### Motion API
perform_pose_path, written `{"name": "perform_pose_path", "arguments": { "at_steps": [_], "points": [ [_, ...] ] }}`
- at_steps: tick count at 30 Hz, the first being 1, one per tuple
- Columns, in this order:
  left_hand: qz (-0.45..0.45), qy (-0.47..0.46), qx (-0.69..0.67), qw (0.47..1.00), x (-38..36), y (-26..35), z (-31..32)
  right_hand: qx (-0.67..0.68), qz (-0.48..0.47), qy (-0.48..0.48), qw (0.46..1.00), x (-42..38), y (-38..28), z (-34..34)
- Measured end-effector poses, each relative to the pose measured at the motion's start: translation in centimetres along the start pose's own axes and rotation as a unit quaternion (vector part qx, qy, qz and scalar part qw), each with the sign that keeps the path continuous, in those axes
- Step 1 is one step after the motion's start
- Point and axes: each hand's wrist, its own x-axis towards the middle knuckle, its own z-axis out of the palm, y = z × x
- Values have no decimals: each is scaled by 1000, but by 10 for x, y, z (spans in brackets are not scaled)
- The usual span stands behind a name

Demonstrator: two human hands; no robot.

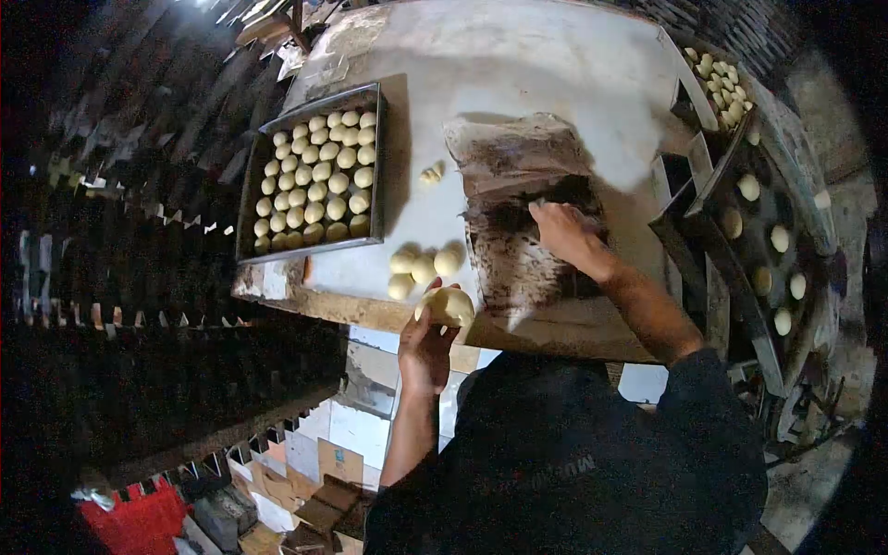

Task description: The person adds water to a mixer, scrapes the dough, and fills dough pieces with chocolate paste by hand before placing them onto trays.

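Note:
My left hand [427,351] holds a flattened piece of pale dough [448,308] at the table's front edge, fingers wrapped round its lower side. Just beyond it, several round dough balls [423,269] sit together on the table. My right hand [562,228] is over a dark, stained cloth [518,171] spread on the table; its fingers are bent and pressed together, and what they hold, if anything, is hidden. Between the cloth and the tray at the left lie small dough scraps [431,174].
A metal tray [313,250] with rows of dough balls stands at the table's left. On the right are a dark tray [760,217] with spaced dough balls and a further box of dough pieces [726,88]. Empty metal pans [675,190] stand beside them.

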Motion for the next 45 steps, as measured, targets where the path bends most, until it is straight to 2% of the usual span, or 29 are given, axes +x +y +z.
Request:
{"name": "perform_pose_path", "arguments": {
  "at_steps": [2, 4, 5, 7, 9, 10, 11, 12, 13, 16, 17, 20, 21, 23, 26, 27, 28, 29, 30, 31, 33, 34, 36, 37, 38, 40, 41, 44, 45],
  "points": [
    [16, 23, 10, 1000, 16, -5, 5, 152, -14, -26, 988, 9, 24, 15],
    [31, 73, 70, 994, 32, -10, 20, 327, -41, -22, 944, 12, 49, 29],
    [29, 77, 61, 995, 42, -16, 21, 432, 81, -151, 885, 5, 35, -19],
    [2, 114, 56, 992, 63, -28, 19, 578, 1, -212, 788, 3, 45, 3],
    [-49, 135, 61, 988, 85, -41, 12, 631, -71, -193, 748, -10, 40, 7],
    [-75, 115, 54, 989, 88, -43, 16, 577, -116, -39, 807, -17, 25, 12],
    [-101, 95, 45, 989, 90, -46, 22, 503, -156, 116, 842, -23, 11, 16],
    [-125, 74, 35, 989, 90, -50, 27, 409, -191, 266, 852, -35, 2, 19],
    [-135, 23, 20, 990, 89, -55, 29, 381, -108, 108, 912, -56, -5, -4],
    [-165, 6, -17, 986, 80, -55, 41, 220, -123, 157, 955, -85, -17, 17],
    [-155, 12, -35, 987, 79, -60, 36, 156, -100, 195, 963, -94, -22, 21],
    [-150, 58, -18, 987, 68, -68, 14, 149, -27, 108, 983, -122, -22, 21],
    [-108, 60, -29, 992, 60, -66, 14, 113, -3, 102, 988, -130, -18, 31],
    [-90, 37, -70, 993, 51, -55, 15, 41, 44, 87, 994, -140, -14, 58],
    [-84, -8, -81, 993, 28, -38, 17, 174, -44, 234, 955, -124, -59, 5],
    [-67, -16, -74, 995, 19, -38, 21, 304, -43, 221, 926, -118, -76, 5],
    [-49, -23, -67, 996, 10, -39, 22, 603, 61, 117, 787, -117, -109, -20],
    [11, -57, -28, 998, 0, -47, 20, 587, 49, 121, 799, -115, -131, -43],
    [116, -58, 171, 977, -13, -46, 21, 572, 37, 124, 810, -114, -151, -63],
    [224, -57, 287, 930, -23, -51, 17, 436, -3, 187, 880, -117, -169, -76],
    [312, -68, 402, 858, -50, -42, 12, 327, -5, 239, 914, -129, -210, -93],
    [358, -66, 451, 815, -63, -38, 9, 320, -18, 274, 907, -133, -225, -93],
    [365, -52, 478, 797, -94, -17, 2, 303, -41, 340, 889, -146, -250, -89],
    [360, -69, 409, 835, -113, -5, 0, 246, -97, 409, 873, -152, -258, -102],
    [337, -60, 271, 900, -133, 4, 6, 266, -138, 402, 865, -161, -266, -108],
    [276, -114, 49, 953, -160, 17, -9, 303, -216, 386, 844, -180, -280, -119],
    [276, -113, 84, 951, -166, 17, -23, 334, -231, 338, 849, -190, -286, -129],
    [391, -124, 211, 887, -187, 20, -41, 493, -63, 118, 860, -219, -296, -154],
    [445, -124, 229, 857, -191, 17, -38, 619, -24, 82, 781, -221, -299, -149]
  ]
}}
